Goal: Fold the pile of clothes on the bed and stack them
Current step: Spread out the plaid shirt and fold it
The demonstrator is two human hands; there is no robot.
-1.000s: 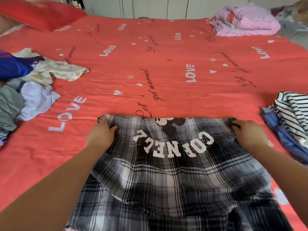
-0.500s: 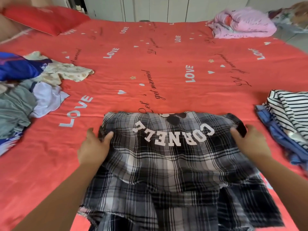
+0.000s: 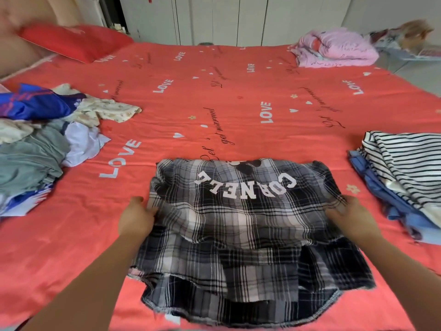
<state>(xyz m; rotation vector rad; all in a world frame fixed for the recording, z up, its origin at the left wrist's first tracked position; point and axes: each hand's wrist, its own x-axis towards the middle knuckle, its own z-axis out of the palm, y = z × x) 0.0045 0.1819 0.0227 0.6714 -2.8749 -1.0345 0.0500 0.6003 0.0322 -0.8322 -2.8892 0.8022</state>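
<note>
**Two hands at the sides of a half-folded plaid shirt on a red bed**

At the lower centre, the plaid shirt point(image 3: 238, 230) lies flat on the bedcover point(image 3: 214, 103), its top part folded toward the viewer, with white letters showing upside down. The left hand point(image 3: 137, 217) and right hand point(image 3: 350, 218) touch the fold's two side edges, fingers fairly straight and tips partly under the cloth, clamped on nothing. At the right edge sits a stack with a striped top point(image 3: 405, 168) over blue garments point(image 3: 381, 199). At the left edge sprawls a loose pile of clothes point(image 3: 31, 151). Farther off are a red pillow point(image 3: 76, 41) at upper left, a pink bundle point(image 3: 334, 48) at upper right, and white cupboard doors point(image 3: 238, 17) along the top.
</note>
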